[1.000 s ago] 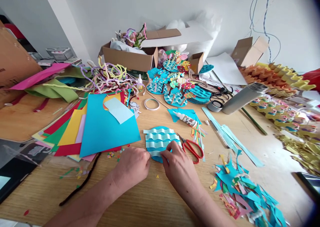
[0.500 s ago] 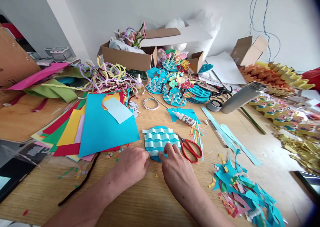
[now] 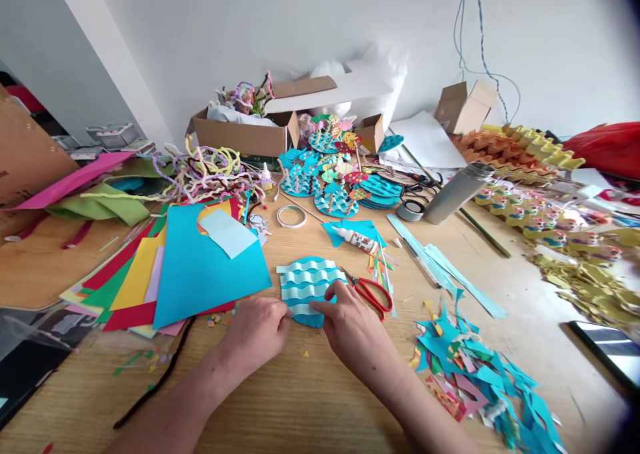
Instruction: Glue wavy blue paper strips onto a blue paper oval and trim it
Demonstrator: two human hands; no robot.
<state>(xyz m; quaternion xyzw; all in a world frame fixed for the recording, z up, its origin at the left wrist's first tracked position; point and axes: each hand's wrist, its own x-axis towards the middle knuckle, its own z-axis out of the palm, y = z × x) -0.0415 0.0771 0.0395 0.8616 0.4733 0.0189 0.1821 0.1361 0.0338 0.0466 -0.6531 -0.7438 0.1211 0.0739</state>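
Note:
A round blue paper disc (image 3: 308, 320) lies flat on the table, crossed by several pale blue wavy paper strips (image 3: 313, 276). At its lower left edge my left hand (image 3: 261, 327) is closed, its fingertips pinched at the end of the lowest paper strip. My right hand (image 3: 357, 327) rests over the disc's lower right, with thumb and bent index finger on that same strip; the other fingers are curled. Part of the strip is hidden under the right hand. Red-handled scissors (image 3: 373, 296) lie just beyond the right hand, close to the disc.
Coloured paper sheets (image 3: 215, 284) are stacked at left. A glue bottle (image 3: 361, 240), a tape roll (image 3: 291, 217) and finished sea-like paper pieces (image 3: 336, 201) stand behind the disc. Blue paper scraps (image 3: 487, 367) heap at right, near a metal flask (image 3: 457, 191) and a phone (image 3: 607, 354).
The view has turned slightly to the right, so everything sits further left and the back of the table lower. Both hands stay at the disc's lower strip, with only slight finger movement.

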